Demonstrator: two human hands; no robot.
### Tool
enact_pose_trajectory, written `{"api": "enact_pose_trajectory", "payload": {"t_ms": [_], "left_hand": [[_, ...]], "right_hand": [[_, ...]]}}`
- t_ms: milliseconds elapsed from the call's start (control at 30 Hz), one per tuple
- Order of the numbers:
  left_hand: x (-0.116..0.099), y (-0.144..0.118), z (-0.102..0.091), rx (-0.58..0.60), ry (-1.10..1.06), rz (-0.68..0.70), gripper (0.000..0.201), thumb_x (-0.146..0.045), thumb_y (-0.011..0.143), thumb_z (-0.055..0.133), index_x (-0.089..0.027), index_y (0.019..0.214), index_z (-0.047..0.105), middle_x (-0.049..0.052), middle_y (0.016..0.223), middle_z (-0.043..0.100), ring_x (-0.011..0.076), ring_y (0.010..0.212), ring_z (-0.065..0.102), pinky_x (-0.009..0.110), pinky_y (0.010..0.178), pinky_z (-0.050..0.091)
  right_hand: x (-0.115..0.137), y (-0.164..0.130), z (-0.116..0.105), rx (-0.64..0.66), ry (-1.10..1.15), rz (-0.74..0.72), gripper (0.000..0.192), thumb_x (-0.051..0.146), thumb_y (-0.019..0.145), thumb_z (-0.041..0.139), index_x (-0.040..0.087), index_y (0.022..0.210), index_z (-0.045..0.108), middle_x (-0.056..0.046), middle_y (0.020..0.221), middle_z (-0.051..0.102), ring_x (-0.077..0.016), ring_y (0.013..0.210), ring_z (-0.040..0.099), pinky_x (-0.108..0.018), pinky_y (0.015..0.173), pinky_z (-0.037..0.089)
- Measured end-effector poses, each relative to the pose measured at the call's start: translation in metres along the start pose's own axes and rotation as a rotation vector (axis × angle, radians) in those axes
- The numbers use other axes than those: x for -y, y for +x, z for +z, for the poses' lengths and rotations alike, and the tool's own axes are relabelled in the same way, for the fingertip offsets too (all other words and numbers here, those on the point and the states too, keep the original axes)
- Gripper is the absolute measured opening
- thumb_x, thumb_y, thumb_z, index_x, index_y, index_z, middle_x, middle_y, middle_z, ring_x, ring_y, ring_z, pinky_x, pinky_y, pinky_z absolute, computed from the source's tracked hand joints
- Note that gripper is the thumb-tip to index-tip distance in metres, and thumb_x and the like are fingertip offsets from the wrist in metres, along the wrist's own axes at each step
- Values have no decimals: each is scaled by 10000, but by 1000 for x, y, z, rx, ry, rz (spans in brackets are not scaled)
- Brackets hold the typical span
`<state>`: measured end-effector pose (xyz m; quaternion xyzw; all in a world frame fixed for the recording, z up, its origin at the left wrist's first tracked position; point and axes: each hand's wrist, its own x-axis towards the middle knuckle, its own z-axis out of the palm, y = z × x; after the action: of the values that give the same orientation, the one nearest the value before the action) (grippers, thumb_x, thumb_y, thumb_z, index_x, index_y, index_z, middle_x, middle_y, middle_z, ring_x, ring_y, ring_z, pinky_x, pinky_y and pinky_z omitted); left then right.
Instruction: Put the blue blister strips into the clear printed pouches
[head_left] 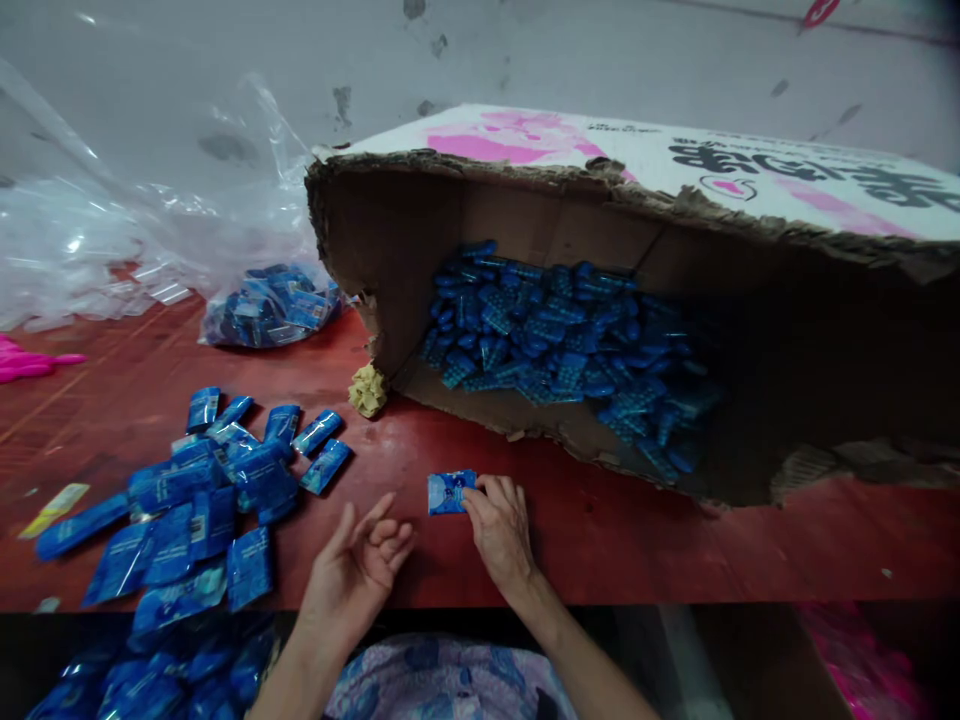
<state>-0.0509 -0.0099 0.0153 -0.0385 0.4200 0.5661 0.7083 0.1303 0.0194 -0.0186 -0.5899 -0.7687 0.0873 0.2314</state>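
On the red tabletop in front of me lies a small blue printed packet [448,493]. My right hand [501,525] grips its right end between thumb and fingers. Palm up and to the left of it is my left hand [364,565], its fingers loosely curled and apart, with nothing in it. A loose heap of similar blue packets [214,485] covers the table's left side. Beyond the packet, a torn cardboard box [510,205] lies with its opening toward me, and a pile of small blue pieces [555,330] rests inside.
A clear bag of blue packets [274,305] stands behind the heap, near clear plastic bags [97,250]. A yellow crumpled lump [367,390] sits at the box's corner. More blue packets [157,675] are below the table edge. A pink glove-like item [30,360] is far left.
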Motion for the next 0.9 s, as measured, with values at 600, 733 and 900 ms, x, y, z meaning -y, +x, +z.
{"api": "enact_pose_trajectory", "payload": {"t_ms": [600,733,900], "left_hand": [[53,15,32,49,360,14,250,-242,537,766,-125,707,624,9,582,659,104,481,583,215,497,456],[57,16,37,37,354,-20,281,-222,470,800,-142,651,601,-26,491,612,109,428,563,214,443,453],[61,24,38,45,351,-140,254,-208,473,799,-134,631,615,-6,506,616,91,433,548,193,430,453]], "right_hand": [[7,-12,-10,-30,725,273,334,157,748,551,199,1079,539,-42,968,579,-158,813,543,-262,724,442],[5,-3,-8,144,1010,431,93,205,773,513,173,715,579,40,610,540,-106,565,508,-196,566,417],[10,-4,-12,75,1083,453,125,189,796,462,176,687,522,50,599,509,-88,542,464,-170,534,385]]}}
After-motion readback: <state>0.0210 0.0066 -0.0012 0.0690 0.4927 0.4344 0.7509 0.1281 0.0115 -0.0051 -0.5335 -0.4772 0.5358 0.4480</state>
